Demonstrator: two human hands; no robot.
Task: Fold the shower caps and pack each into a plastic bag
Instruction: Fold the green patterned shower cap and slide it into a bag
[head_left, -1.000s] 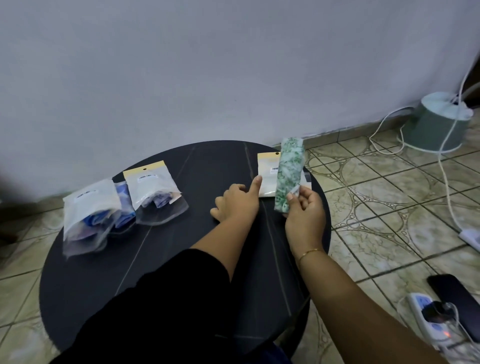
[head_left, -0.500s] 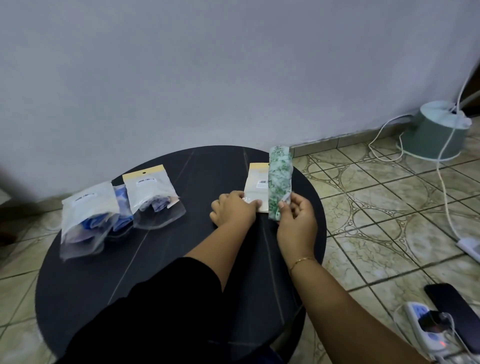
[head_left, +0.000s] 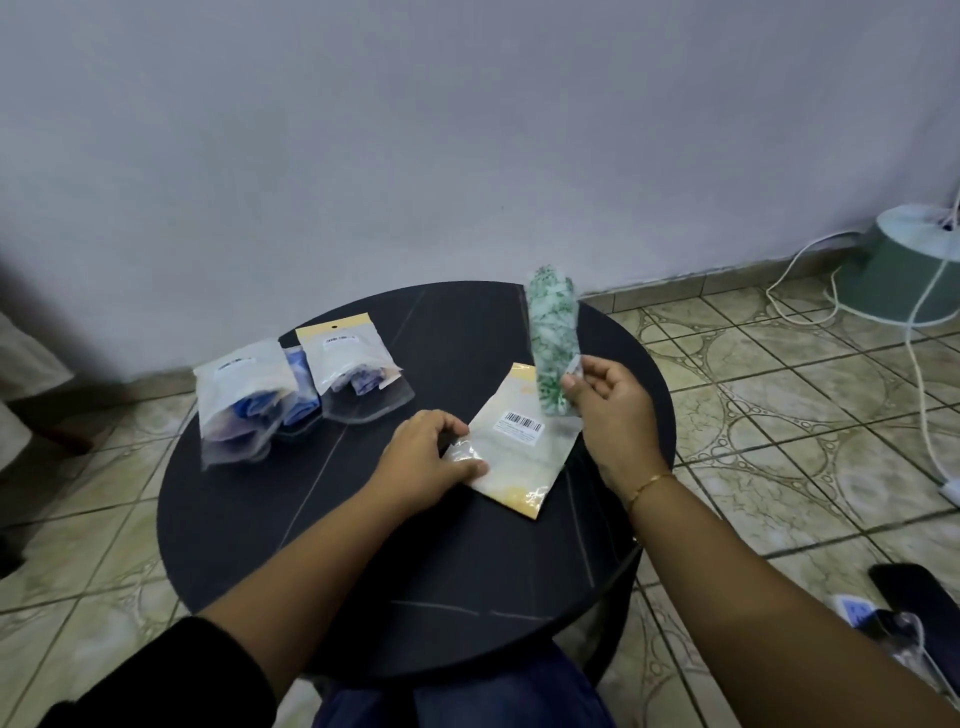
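Note:
A folded green-and-white shower cap (head_left: 553, 338) stands upright above the round black table (head_left: 311, 519), pinched near its lower end by my right hand (head_left: 610, 410). An empty plastic bag (head_left: 519, 452) with a yellow header and a barcode label lies flat and slanted on the table just below the cap. My left hand (head_left: 428, 460) grips the bag's left, clear end between thumb and fingers. The cap is outside the bag.
Three packed bags with blue caps (head_left: 249, 395) (head_left: 298, 400) (head_left: 356, 369) lie at the table's far left. On the tiled floor to the right are a green lamp base (head_left: 914, 270), white cables (head_left: 919, 364), a power strip (head_left: 857, 613) and a dark phone (head_left: 919, 597).
My left hand has taken hold of the empty bag and pulled it toward me, turning it slantwise. My right hand has moved the cap slightly right and up.

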